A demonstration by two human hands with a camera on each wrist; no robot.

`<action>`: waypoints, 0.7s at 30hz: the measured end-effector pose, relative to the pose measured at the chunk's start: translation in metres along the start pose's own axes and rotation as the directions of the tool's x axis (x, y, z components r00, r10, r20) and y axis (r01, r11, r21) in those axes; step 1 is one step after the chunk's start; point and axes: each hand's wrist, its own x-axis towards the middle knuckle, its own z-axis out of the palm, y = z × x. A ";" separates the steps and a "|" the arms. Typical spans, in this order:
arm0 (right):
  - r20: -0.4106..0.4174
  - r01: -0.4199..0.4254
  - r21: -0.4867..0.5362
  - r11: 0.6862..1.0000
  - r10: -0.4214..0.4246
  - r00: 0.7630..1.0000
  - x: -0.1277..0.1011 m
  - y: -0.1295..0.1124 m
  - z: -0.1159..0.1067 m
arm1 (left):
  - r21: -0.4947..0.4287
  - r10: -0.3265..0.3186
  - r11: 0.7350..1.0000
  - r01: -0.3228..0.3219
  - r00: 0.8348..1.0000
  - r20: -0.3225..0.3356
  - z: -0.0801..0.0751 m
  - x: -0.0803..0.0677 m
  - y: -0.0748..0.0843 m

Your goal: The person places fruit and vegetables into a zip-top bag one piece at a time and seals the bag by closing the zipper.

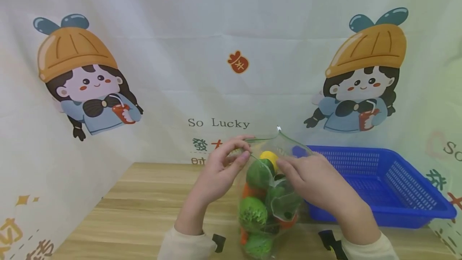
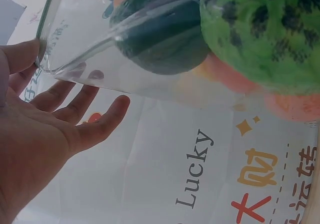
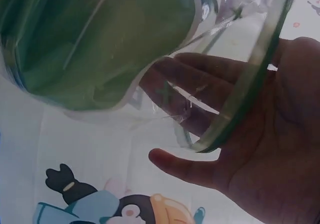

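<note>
A clear plastic zip bag [image 1: 296, 144] with a green-edged mouth stands upright, its mouth spread at the top. Inside are a dark green rounded piece [image 1: 259, 173], a light green piece with dark specks [image 1: 253, 213], a yellow piece [image 1: 269, 159] and orange pieces, like toy produce. My left hand [image 1: 219, 171] pinches the left end of the mouth between thumb and forefinger, the other fingers spread. At the right side is my right hand [image 1: 317, 179]; in the right wrist view its straight fingers [image 3: 200, 86] lie behind the clear plastic, with the thumb apart and the green edge across the palm.
A blue plastic basket [image 1: 382, 214] with mesh walls stands on the wooden table [image 1: 151, 208], right of the bag and behind the right forearm. Behind the table hangs a white printed cloth [image 1: 202, 71]. Dark straps show at both sleeves.
</note>
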 end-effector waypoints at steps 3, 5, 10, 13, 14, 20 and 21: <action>-0.009 0.006 0.010 1.000 -0.006 1.000 -0.006 -0.002 -0.005 | -0.007 -0.002 1.000 0.002 1.000 0.003 0.000 0.000 0.001; -0.017 0.025 -0.001 1.000 -0.025 1.000 -0.010 -0.008 -0.008 | -0.010 -0.005 1.000 0.005 1.000 0.007 0.000 0.000 0.002; -0.101 0.193 -0.083 0.978 -0.201 0.974 -0.016 -0.027 -0.004 | 0.008 -0.016 1.000 0.016 1.000 0.013 -0.001 0.000 0.003; -0.178 0.337 -0.111 0.935 -0.352 0.919 -0.016 -0.036 0.006 | 0.028 -0.024 0.999 0.024 0.999 0.021 -0.003 -0.001 0.003; -0.198 0.372 -0.115 0.921 -0.388 0.900 -0.015 -0.039 0.009 | 0.033 -0.027 0.999 0.026 0.999 0.026 -0.004 -0.001 0.003; -0.268 0.474 -0.158 0.866 -0.500 0.824 -0.016 -0.049 0.017 | 0.040 -0.041 0.998 0.038 0.995 0.086 -0.010 -0.001 0.002; -0.272 0.485 -0.177 0.856 -0.517 0.812 -0.016 -0.051 0.018 | 0.050 -0.042 0.998 0.038 0.994 0.097 -0.011 -0.001 0.002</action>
